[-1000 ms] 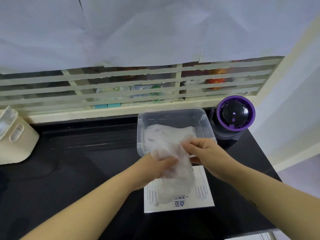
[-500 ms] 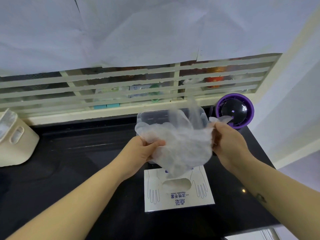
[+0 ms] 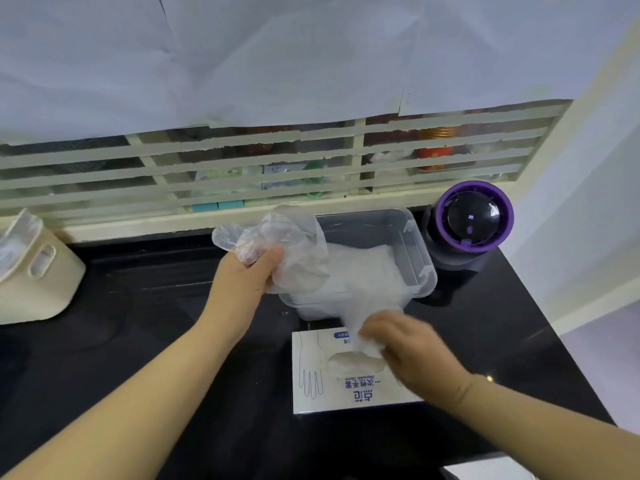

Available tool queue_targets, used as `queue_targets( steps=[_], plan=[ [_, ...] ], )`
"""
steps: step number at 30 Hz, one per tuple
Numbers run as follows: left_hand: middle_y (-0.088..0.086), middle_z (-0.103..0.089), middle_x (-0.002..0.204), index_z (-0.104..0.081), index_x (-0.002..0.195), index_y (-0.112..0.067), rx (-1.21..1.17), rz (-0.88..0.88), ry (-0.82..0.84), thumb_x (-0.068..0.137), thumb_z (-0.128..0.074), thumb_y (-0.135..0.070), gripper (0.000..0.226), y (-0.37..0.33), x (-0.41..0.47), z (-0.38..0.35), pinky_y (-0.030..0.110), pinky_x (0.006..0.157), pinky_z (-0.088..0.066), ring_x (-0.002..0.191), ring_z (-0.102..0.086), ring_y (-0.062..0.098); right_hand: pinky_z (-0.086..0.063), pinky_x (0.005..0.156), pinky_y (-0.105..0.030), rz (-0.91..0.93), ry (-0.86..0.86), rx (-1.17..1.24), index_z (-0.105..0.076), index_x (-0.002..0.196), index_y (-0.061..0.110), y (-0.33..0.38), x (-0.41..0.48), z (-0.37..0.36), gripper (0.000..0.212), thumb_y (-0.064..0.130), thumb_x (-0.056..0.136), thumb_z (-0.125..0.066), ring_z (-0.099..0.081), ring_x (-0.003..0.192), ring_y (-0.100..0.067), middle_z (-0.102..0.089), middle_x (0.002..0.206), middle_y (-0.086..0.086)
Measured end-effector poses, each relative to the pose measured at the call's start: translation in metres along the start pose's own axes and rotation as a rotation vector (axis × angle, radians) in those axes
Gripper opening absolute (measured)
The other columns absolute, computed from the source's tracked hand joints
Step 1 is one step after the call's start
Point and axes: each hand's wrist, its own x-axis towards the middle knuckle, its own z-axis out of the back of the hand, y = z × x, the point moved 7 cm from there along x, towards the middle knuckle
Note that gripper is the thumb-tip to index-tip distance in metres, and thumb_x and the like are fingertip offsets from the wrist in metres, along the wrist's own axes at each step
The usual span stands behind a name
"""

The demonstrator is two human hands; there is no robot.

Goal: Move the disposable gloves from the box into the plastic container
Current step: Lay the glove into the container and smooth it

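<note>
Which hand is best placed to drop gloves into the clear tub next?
Left, probably. The left hand grips a bunch of gloves right over the plastic container; the right hand is lower, at the box, pinching another glove.

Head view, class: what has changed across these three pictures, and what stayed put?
The right hand let go of the glove bunch and dropped to the box, pinching a fresh glove. The left hand keeps gripping the bunch at the container edge. Box, container and purple device stayed.
</note>
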Motion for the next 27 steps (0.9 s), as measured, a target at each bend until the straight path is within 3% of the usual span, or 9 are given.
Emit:
queue_targets(
  steps=[2, 3, 6, 11, 15, 19, 22, 25, 27],
  plan=[
    [0.011, -0.072, 0.107, -0.072, 0.095, -0.026, 0.0, 0.008, -0.001, 0.083, -0.063, -0.025, 0.014, -0.001, -0.003, -0.001, 0.057, 0.096, -0.049, 0.105, -0.066, 0.031, -0.057, 0.071, -0.038, -0.044, 0.364, -0.002, -0.058, 0.105, 0.018, 0.0, -0.017, -0.043, 0.027, 0.009, 0.084, -0.043, -0.066, 0.083, -0.025, -0.063, 0.108, -0.001],
    [0.012, -0.072, 0.106, -0.073, 0.092, -0.027, 0.001, 0.018, -0.003, 0.08, -0.063, -0.028, 0.016, -0.001, -0.004, -0.002, 0.057, 0.095, -0.05, 0.104, -0.066, 0.031, -0.054, 0.082, -0.039, -0.12, 0.511, 0.011, -0.06, 0.112, 0.019, -0.002, -0.023, -0.055, 0.029, 0.013, 0.091, -0.041, -0.064, 0.094, -0.025, -0.06, 0.118, 0.0],
    [0.016, -0.071, 0.105, -0.071, 0.09, -0.024, 0.032, 0.036, 0.004, 0.075, -0.061, -0.033, 0.02, 0.002, -0.007, -0.002, 0.056, 0.094, -0.051, 0.102, -0.067, 0.033, -0.036, 0.104, -0.029, -0.284, 0.824, -0.044, -0.057, 0.126, 0.021, -0.005, -0.028, -0.069, 0.033, 0.032, 0.102, -0.037, -0.048, 0.119, -0.02, -0.054, 0.132, 0.001],
    [0.012, -0.072, 0.103, -0.07, 0.099, -0.018, 0.064, 0.052, 0.036, 0.076, -0.06, -0.034, 0.029, 0.007, -0.009, -0.002, 0.054, 0.095, -0.051, 0.1, -0.068, 0.029, -0.019, 0.115, -0.035, -0.333, 1.117, -0.145, -0.011, 0.153, 0.016, 0.001, -0.043, -0.081, 0.073, 0.052, 0.097, -0.04, -0.021, 0.141, -0.027, -0.013, 0.158, -0.004],
    [0.011, -0.072, 0.105, -0.069, 0.101, -0.021, 0.072, 0.033, 0.077, 0.079, -0.06, -0.032, 0.027, 0.005, -0.008, -0.004, 0.055, 0.095, -0.051, 0.102, -0.067, 0.028, -0.019, 0.117, -0.039, -0.396, 1.105, -0.099, -0.007, 0.153, 0.02, 0.006, -0.036, -0.077, 0.079, 0.057, 0.093, -0.043, -0.017, 0.143, -0.026, -0.013, 0.159, -0.002],
    [0.01, -0.07, 0.11, -0.065, 0.112, -0.018, 0.084, 0.036, 0.086, 0.075, -0.059, -0.039, 0.042, 0.002, -0.002, -0.006, 0.053, 0.096, -0.05, 0.104, -0.066, 0.027, -0.031, 0.111, -0.037, -0.321, 1.164, -0.116, -0.04, 0.142, 0.019, 0.024, -0.014, -0.045, 0.051, 0.042, 0.098, -0.044, -0.036, 0.135, -0.023, -0.039, 0.147, 0.0],
    [0.007, -0.07, 0.111, -0.066, 0.109, -0.022, 0.078, 0.034, 0.108, 0.085, -0.062, -0.033, 0.026, -0.001, 0.004, -0.01, 0.05, 0.099, -0.049, 0.106, -0.066, 0.024, -0.044, 0.102, -0.032, -0.387, 1.163, 0.08, -0.065, 0.118, 0.023, 0.035, 0.016, -0.002, 0.03, 0.037, 0.097, -0.049, -0.056, 0.114, -0.013, -0.062, 0.123, 0.008],
    [0.008, -0.072, 0.108, -0.069, 0.105, -0.021, 0.016, 0.05, 0.126, 0.097, -0.055, -0.017, 0.016, -0.002, 0.009, -0.016, 0.047, 0.1, -0.049, 0.106, -0.065, 0.026, -0.055, 0.084, -0.022, -0.585, 0.834, 0.369, -0.068, 0.096, 0.02, 0.019, 0.062, 0.033, 0.026, 0.043, 0.089, -0.06, -0.067, 0.086, -0.005, -0.072, 0.093, 0.006],
    [0.013, -0.07, 0.111, -0.067, 0.111, -0.013, -0.076, 0.072, 0.161, 0.097, -0.053, -0.015, 0.02, -0.007, 0.011, -0.026, 0.045, 0.099, -0.049, 0.106, -0.064, 0.03, -0.056, 0.084, -0.024, -0.724, 0.588, 0.528, -0.059, 0.108, 0.019, 0.002, 0.078, 0.041, 0.047, 0.051, 0.074, -0.064, -0.067, 0.091, -0.008, -0.068, 0.101, 0.004]
  ],
)
